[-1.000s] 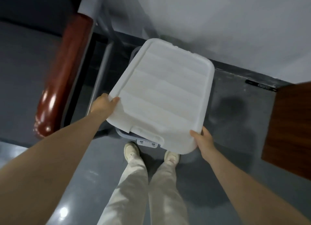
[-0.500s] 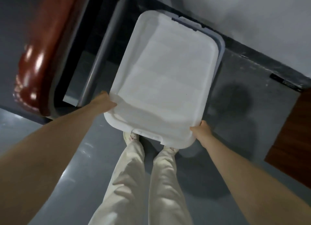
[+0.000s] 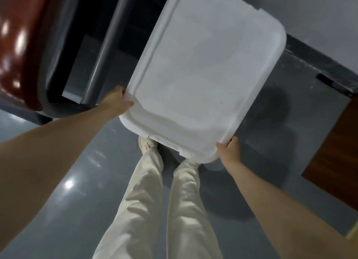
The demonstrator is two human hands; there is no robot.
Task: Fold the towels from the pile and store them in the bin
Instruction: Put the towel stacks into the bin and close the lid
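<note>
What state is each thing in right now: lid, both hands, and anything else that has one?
Lid: lifted, tilted, held at its two near corners.
Left hand: grips the lid's left edge.
Right hand: grips the lid's near right corner.
Bin: hidden under the lid; contents cannot be told.

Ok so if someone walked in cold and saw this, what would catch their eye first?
The big white lid fills the upper middle, held out over the grey floor. The left hand grips its near left corner and the right hand its near right corner. Next comes the glossy dark red rail at upper left.
</note>
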